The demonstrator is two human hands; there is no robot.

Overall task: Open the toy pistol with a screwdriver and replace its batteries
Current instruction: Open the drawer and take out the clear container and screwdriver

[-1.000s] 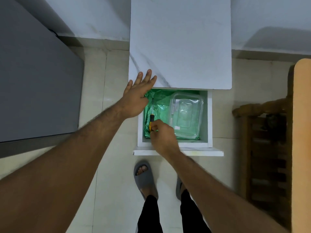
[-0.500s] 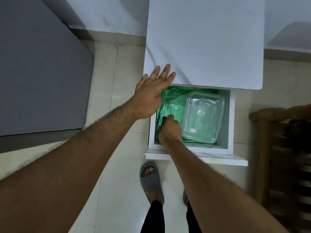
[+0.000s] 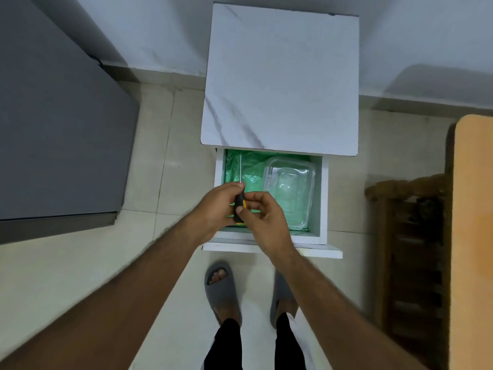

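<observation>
A screwdriver [image 3: 239, 205] with a black and yellow handle and a thin metal shaft pointing away from me is held above the open drawer [image 3: 324, 198]. My left hand [image 3: 217, 209] grips its handle from the left. My right hand [image 3: 262, 212] pinches the handle from the right with thumb and forefinger. The drawer holds a green plastic bag [image 3: 246, 169] and a clear plastic container [image 3: 290, 188] lying on it. No toy pistol or batteries are in view.
The drawer belongs to a white marble-patterned side table [image 3: 280, 81] against the wall. A grey bed or cabinet [image 3: 58, 129] stands to the left, and a wooden chair [image 3: 410, 236] and an orange tabletop [image 3: 472, 236] to the right. My feet in grey slippers [image 3: 221, 289] stand on the tiled floor.
My right hand lifted the screwdriver out of the drawer. My left hand left the table's edge and came down to grip the handle. The camera view shifted.
</observation>
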